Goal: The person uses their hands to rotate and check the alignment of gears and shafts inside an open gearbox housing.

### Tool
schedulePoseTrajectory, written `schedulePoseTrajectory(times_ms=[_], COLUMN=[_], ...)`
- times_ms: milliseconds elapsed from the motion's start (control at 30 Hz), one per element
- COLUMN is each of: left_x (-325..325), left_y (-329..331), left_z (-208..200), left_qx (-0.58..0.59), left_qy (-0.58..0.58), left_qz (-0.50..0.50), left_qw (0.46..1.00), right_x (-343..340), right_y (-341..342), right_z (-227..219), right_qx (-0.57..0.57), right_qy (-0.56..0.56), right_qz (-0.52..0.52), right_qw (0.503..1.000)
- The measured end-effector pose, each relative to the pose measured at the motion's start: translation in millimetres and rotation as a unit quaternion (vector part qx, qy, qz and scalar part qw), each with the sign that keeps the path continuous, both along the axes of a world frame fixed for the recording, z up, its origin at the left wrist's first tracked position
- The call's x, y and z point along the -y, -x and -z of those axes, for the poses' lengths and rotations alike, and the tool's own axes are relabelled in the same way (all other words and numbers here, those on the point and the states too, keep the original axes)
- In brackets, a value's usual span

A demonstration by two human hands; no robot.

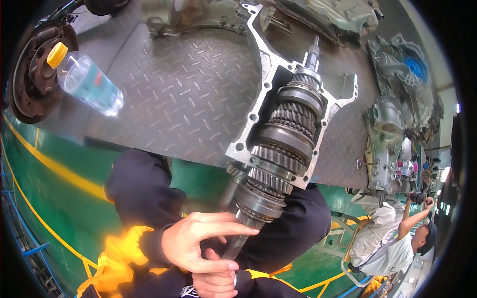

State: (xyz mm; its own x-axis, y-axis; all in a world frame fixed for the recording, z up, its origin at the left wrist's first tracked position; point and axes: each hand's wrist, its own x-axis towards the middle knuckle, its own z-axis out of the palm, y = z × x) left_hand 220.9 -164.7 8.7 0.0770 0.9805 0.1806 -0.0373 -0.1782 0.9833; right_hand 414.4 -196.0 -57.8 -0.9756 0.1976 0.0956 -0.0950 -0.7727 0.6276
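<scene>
Stacked steel gear shaft (283,144) lies on grey tread-plate desk (189,94) inside cast aluminium housing frame (263,84); left hand (196,241) and right hand (216,280) each close their grip around its lower end; clear plastic bottle (89,82) stands well apart

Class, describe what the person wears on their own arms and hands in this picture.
Both hands are bare, the left hand and the right hand. The forearms wear black long sleeves with bright yellow-orange trim near the left cuff. No gloves, watch or rings show.

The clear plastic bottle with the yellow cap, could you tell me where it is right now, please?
In the head view, the clear plastic bottle with the yellow cap lies at upper left on the grey tread-plate table, beside a rusty round brake drum.
</scene>
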Motion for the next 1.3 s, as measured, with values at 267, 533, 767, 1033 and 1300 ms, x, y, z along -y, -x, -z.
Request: schedulePoseTrajectory(times_ms=[267, 533, 767, 1033, 1300], left_x=[-1.0, -1.1, 1.6, 4.0, 2.6], left_y=[-0.8, -5.6, -4.4, -2.7, -3.7], left_z=[0.0, 1.4, 0.4, 1.6, -3.9], left_qx=[0.018, 0.010, 0.008, -0.006, -0.017], left_qy=[-0.024, -0.039, -0.006, -0.010, -0.012], left_qz=[-0.014, -0.043, -0.030, -0.025, -0.042], left_qw=[0.999, 0.998, 0.999, 1.000, 0.999], right_x=[-30.5, -132.5, -178.3, -180.7, -185.5], right_y=[-21.8, -40.1, 12.7, 18.1, -3.8], right_z=[6.2, -74.7, -128.2, -117.7, -101.4], right_qx=[0.238, 0.532, 0.377, 0.331, 0.397], right_qy=[-0.261, -0.788, -0.892, -0.894, -0.876], right_qz=[0.003, 0.279, 0.234, 0.285, 0.271], right_qw=[0.935, 0.135, -0.089, -0.096, -0.032])
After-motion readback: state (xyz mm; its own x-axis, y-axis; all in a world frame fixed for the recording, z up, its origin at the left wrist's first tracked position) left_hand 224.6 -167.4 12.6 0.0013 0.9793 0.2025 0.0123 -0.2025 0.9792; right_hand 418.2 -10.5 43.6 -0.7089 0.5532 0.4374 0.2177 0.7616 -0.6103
